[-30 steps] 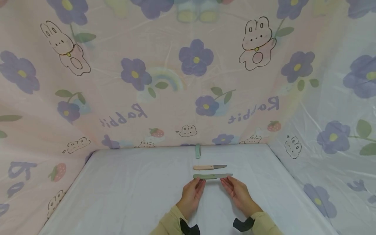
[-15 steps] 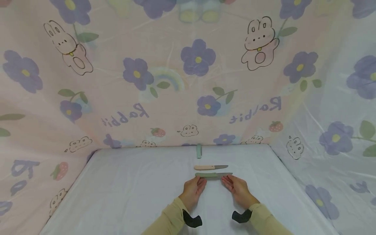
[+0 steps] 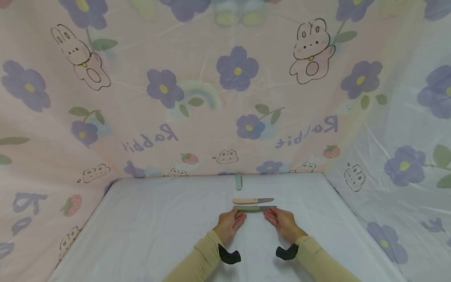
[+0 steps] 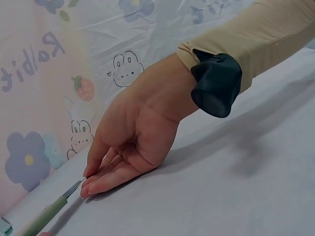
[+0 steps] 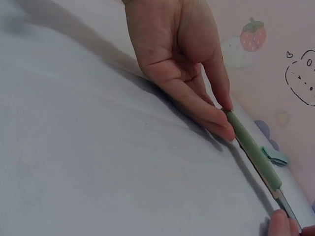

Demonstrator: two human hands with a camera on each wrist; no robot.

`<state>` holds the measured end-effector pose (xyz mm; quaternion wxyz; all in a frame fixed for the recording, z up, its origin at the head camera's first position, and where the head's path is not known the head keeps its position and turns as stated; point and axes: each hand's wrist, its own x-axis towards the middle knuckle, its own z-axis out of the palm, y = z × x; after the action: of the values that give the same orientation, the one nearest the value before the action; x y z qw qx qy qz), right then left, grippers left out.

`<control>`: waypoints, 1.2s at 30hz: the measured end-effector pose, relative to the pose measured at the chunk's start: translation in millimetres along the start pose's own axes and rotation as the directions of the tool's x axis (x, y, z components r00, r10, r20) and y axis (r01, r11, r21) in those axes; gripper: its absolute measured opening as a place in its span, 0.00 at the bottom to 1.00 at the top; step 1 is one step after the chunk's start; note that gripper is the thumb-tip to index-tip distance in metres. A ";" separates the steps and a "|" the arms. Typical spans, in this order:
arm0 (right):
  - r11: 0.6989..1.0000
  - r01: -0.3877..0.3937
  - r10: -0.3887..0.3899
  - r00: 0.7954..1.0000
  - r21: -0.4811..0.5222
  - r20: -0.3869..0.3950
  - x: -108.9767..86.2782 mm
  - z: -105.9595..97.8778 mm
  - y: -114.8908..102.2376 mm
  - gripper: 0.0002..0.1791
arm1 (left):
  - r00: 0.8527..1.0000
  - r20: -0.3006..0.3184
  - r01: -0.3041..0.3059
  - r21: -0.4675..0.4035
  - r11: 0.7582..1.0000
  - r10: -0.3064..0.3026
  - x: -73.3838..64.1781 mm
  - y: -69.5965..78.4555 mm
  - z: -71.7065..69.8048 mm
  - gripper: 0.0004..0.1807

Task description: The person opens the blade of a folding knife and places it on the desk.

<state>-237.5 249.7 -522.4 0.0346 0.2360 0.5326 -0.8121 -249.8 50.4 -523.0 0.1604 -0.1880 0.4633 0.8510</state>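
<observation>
A green-handled knife (image 3: 248,209) is held crosswise between both hands, blade to the right. My left hand (image 3: 226,225) pinches the handle's end between thumb and fingers; the right wrist view shows this left hand (image 5: 179,64) and the green handle (image 5: 253,150) close up. At the other end, my right hand (image 3: 284,224) pinches the blade near its tip, as the right hand (image 4: 135,128) in the left wrist view also shows. The knife's shadow runs along the cloth beside it. Just beyond lies a second knife (image 3: 245,201) with a beige handle, parallel, blade also rightward.
A small folded teal item (image 3: 239,182) lies at the back edge of the white-covered table (image 3: 158,219). Printed fabric walls (image 3: 197,129) with flowers and rabbits enclose the table at the back and both sides.
Both hands have moved the green-handled knife slightly away from the person, closer to the beige-handled one. Its blade now shows thinner and darker. The beige-handled knife and teal item stay put.
</observation>
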 end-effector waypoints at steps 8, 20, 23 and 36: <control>0.999 -0.021 0.021 1.000 -0.034 -0.007 3.9 -0.7 -5.3 0.22 | 0.999 0.027 0.019 0.037 0.999 -0.020 4.3 2.8 -1.8 0.21; 0.999 -0.020 0.020 1.000 -0.049 0.001 9.4 -1.8 -3.2 0.21 | 0.997 0.078 0.009 0.122 0.992 -0.018 4.3 2.5 -6.8 0.20; 0.999 -0.012 0.012 1.000 -0.050 -0.004 10.5 -2.4 -2.4 0.21 | 0.997 0.068 0.009 0.138 0.990 -0.019 2.7 3.3 -6.0 0.18; 0.995 0.007 -0.007 1.000 -0.096 0.001 10.8 -4.7 2.4 0.21 | 0.996 0.080 0.020 0.191 0.981 -0.036 4.5 2.6 -7.8 0.18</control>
<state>-244.7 254.9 -530.5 0.0431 0.2319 0.5721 -0.7856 -253.5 42.9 -527.1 0.2090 -0.1427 0.5328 0.8075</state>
